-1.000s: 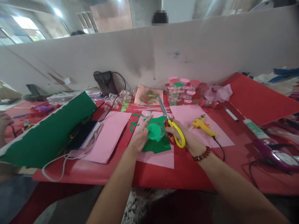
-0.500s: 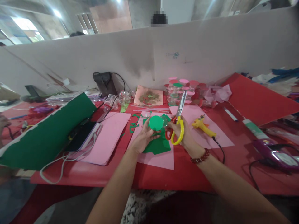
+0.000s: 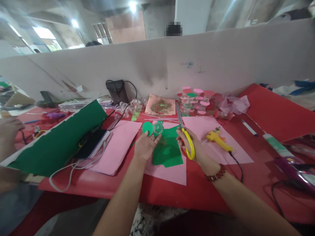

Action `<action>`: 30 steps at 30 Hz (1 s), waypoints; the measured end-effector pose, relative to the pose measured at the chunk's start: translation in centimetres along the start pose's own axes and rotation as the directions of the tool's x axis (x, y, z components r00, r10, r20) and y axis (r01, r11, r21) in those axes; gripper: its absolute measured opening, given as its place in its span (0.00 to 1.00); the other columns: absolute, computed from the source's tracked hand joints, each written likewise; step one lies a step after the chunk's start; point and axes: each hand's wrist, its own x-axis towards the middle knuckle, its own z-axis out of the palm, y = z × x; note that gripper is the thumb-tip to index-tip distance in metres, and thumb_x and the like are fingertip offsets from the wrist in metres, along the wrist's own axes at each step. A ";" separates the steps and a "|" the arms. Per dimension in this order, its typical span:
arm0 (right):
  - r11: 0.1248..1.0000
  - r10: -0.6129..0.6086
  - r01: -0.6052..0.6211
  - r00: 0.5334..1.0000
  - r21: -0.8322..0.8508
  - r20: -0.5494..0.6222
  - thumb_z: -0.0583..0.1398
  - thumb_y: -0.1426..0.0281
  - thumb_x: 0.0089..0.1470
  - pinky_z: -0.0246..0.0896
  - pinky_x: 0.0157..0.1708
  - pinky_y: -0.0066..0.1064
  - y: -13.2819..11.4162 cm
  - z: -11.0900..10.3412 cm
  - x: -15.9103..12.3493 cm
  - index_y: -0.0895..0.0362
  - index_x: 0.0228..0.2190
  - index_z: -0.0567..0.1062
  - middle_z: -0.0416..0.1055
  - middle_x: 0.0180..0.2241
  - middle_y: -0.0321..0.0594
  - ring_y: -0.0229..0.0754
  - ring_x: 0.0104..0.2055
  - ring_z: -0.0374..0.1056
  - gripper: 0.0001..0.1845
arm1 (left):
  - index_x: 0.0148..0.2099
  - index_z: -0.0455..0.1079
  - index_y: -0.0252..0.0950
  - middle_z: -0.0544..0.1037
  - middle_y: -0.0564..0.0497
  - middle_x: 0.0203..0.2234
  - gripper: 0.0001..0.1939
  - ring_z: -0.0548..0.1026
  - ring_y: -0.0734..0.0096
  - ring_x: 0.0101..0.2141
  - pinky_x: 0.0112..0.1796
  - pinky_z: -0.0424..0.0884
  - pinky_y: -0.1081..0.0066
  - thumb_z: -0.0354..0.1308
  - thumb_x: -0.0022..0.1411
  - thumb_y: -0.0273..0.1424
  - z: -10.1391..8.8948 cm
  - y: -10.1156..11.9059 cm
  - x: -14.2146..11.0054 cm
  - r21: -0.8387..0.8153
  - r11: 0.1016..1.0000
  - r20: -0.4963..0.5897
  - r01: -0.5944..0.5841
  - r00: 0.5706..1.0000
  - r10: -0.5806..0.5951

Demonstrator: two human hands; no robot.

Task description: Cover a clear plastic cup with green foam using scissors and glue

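Note:
My left hand (image 3: 144,146) grips a small clear plastic piece (image 3: 158,127) shaped like a narrow-waisted bottle. A flat green disc (image 3: 147,128) covers its left end. In my right hand (image 3: 193,144) are scissors (image 3: 187,141) with one yellow and one red handle, their blades together and pointing up and away. Below and between the hands lies a green sheet (image 3: 168,150) with cut edges, on top of a pink sheet (image 3: 178,175). The two hands are apart.
A yellow glue gun (image 3: 219,139) rests on pink paper at right. Behind stand stacked clear pieces with coloured discs (image 3: 194,100). At left are a phone (image 3: 91,146), a white cable (image 3: 70,180) and a green board (image 3: 61,141). Another person's hand (image 3: 10,127) shows at far left.
My left hand has moved left with the plastic piece, away from the scissors. The right hand has lowered slightly and no longer touches the piece. The whole view has shifted a little.

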 end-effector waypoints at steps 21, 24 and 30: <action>0.452 -0.465 0.351 0.877 -0.820 0.119 0.61 0.59 0.51 0.66 0.46 0.46 2.8 -0.5 0.5 0.56 0.50 0.69 0.70 0.48 0.51 0.55 0.49 0.67 0.25 | 0.35 0.73 0.37 0.79 0.49 0.31 0.04 0.77 0.57 0.46 0.57 0.62 0.46 0.59 0.54 0.29 -0.7 -0.3 -0.4 -0.169 0.983 0.151 0.076 0.987 -0.051; 0.449 -0.496 0.352 0.863 -0.821 0.099 0.61 0.57 0.53 0.66 0.43 0.44 2.3 -1.0 0.7 0.56 0.49 0.70 0.71 0.45 0.50 0.53 0.46 0.68 0.24 | 0.33 0.73 0.36 0.80 0.48 0.33 0.03 0.77 0.59 0.43 0.54 0.67 0.50 0.59 0.54 0.29 -1.0 -0.3 -0.1 -0.181 0.981 0.132 0.068 0.990 -0.044; 0.535 -0.515 0.313 0.857 -0.784 -0.010 0.60 0.55 0.54 0.65 0.38 0.40 0.7 -1.1 0.6 0.56 0.49 0.70 0.72 0.38 0.45 0.48 0.38 0.69 0.25 | 0.31 0.71 0.36 0.79 0.48 0.30 0.03 0.78 0.64 0.35 0.49 0.72 0.53 0.57 0.57 0.28 -1.8 0.3 0.6 -0.237 0.971 0.074 0.006 0.997 0.012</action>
